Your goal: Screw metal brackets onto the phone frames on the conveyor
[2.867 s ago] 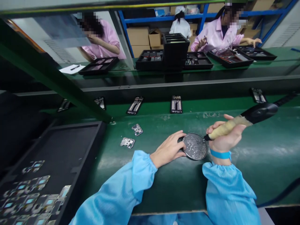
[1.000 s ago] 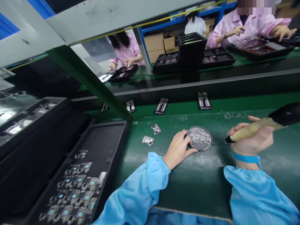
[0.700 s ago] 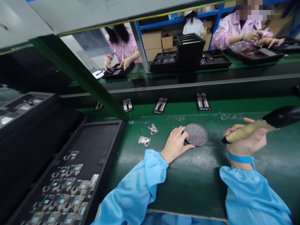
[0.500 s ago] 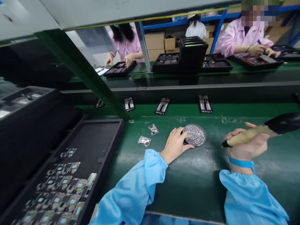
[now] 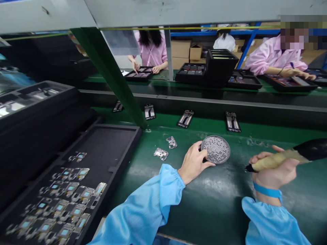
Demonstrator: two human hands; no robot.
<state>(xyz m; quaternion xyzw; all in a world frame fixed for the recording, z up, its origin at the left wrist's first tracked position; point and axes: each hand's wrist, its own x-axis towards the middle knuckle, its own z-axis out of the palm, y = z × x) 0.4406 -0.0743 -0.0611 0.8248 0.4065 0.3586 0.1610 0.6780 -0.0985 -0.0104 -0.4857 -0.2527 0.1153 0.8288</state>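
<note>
My left hand pinches the left rim of a round grey dish, thumb at the near side and fingers at the far side. Many small bright dots, apparently screws or holes, cover the dish's face. In my right hand is an electric screwdriver with a yellowish wrapped grip and a black rear end. Its dark tip points left, apart from the dish. Two small circuit boards, one silvery and one greyer, lie on the green bench left of my left hand.
A black tray holding rows of phone boards stands at left, beside stacked black trays. Several opened phone bodies lie along the back. A green post slants down to the bench. Co-workers sit across.
The camera view has shifted, so most of the scene sits further right. The dish looks slightly larger and its dots look more evenly spread. Both hands keep their holds.
</note>
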